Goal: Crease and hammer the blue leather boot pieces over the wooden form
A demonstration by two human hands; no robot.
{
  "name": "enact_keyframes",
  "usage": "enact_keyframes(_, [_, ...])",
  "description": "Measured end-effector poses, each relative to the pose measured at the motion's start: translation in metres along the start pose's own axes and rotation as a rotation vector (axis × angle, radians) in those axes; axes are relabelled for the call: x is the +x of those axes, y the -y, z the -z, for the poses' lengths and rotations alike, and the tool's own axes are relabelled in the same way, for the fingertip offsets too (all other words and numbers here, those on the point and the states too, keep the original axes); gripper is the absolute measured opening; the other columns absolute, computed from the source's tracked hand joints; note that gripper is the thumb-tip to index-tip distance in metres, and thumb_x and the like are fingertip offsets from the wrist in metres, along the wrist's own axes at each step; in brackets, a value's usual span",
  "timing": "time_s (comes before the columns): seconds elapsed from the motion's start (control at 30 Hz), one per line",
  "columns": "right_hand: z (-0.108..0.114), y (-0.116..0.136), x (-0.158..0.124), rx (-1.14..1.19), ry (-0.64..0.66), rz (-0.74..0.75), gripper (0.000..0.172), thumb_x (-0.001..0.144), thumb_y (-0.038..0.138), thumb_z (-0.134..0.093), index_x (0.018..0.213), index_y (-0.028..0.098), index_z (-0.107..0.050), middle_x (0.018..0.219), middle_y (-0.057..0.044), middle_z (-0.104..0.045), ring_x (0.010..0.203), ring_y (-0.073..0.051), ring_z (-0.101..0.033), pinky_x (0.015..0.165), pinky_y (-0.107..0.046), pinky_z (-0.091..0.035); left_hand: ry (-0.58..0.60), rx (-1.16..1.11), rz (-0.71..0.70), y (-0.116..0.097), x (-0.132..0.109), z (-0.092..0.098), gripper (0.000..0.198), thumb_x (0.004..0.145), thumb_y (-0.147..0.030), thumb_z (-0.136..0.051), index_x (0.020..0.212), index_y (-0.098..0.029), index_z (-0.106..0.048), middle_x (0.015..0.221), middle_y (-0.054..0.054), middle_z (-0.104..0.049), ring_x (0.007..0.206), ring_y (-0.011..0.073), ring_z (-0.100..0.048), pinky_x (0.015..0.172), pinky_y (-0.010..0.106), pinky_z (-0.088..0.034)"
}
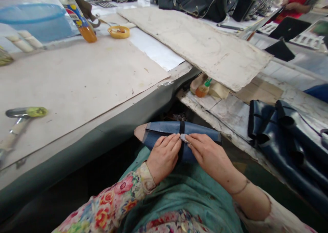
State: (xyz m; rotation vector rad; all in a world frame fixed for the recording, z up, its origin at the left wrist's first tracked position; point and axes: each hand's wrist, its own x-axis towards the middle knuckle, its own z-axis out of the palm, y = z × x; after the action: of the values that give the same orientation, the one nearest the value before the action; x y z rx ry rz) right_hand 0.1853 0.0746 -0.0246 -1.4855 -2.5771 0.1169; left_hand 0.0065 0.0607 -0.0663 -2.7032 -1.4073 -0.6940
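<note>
A long, pointed dark blue leather piece (197,126) lies across my lap, over a green apron (205,188). A black strip (182,127) runs across its middle, and a dark line follows its length. At its left end the tip is pale tan. My left hand (165,154) rests on the blue piece with fingers flat and side by side, the tips at the black strip. Just to the right, my right hand (208,151) holds a small grey flat thing (183,138) between thumb and fingers, against the strip. The thumbs are mostly hidden.
On the left table (77,79) lie a hammer (25,112), a tilted bottle (82,24) and a yellow dish (119,31). A pale board (202,44) bridges to the right bench. There stand a small green-tipped bottle (203,89) and several dark blue leather pieces (276,140). Another person's arm (298,7) shows far right.
</note>
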Motion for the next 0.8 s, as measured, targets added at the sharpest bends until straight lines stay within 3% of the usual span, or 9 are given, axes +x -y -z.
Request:
enact_keyframes(0.33, [0.005, -0.019, -0.036, -0.179, -0.028, 0.0, 0.035, 0.088, 0.021, -0.04, 0.118, 0.014, -0.057, 0.113, -0.011, -0.064, 0.099, -0.023, -0.058, 0.082, -0.04, -0.055, -0.029, -0.008, 0.02, -0.007, 0.005, -0.003, 0.033, 0.09, -0.022, -0.041, 0.12, -0.016, -0.054, 0.118, 0.006, -0.063, 0.106, 0.0185, -0.055, 0.092, 0.035, -0.037])
enact_keyframes(0.43, [0.007, -0.028, -0.043, -0.141, -0.032, -0.006, 0.034, 0.088, 0.021, -0.04, 0.116, 0.014, -0.058, 0.112, -0.01, -0.064, 0.102, -0.023, -0.057, 0.087, -0.041, -0.053, -0.028, -0.001, 0.007, -0.006, 0.002, -0.005, 0.035, 0.09, -0.02, -0.041, 0.121, -0.015, -0.053, 0.122, 0.006, -0.061, 0.109, 0.0185, -0.053, 0.095, 0.035, -0.036])
enact_keyframes(0.63, [-0.001, -0.019, -0.026, 0.093, -0.042, 0.022, 0.033, 0.089, 0.022, -0.038, 0.116, 0.017, -0.057, 0.119, -0.007, -0.061, 0.109, -0.018, -0.052, 0.1, -0.039, -0.046, -0.023, 0.036, 0.053, -0.003, -0.015, -0.007, 0.039, 0.092, -0.024, -0.037, 0.129, -0.015, -0.047, 0.132, 0.006, -0.054, 0.123, 0.018, -0.045, 0.1, 0.035, -0.033])
enact_keyframes(0.8, [0.013, 0.0, -0.003, 0.146, -0.06, 0.129, 0.038, 0.088, 0.02, -0.037, 0.122, 0.017, -0.054, 0.124, -0.007, -0.059, 0.112, -0.019, -0.05, 0.101, -0.04, -0.045, -0.032, 0.107, 0.094, 0.003, -0.022, -0.005, 0.038, 0.093, -0.026, -0.037, 0.128, -0.017, -0.049, 0.132, 0.007, -0.055, 0.123, 0.018, -0.046, 0.099, 0.035, -0.034])
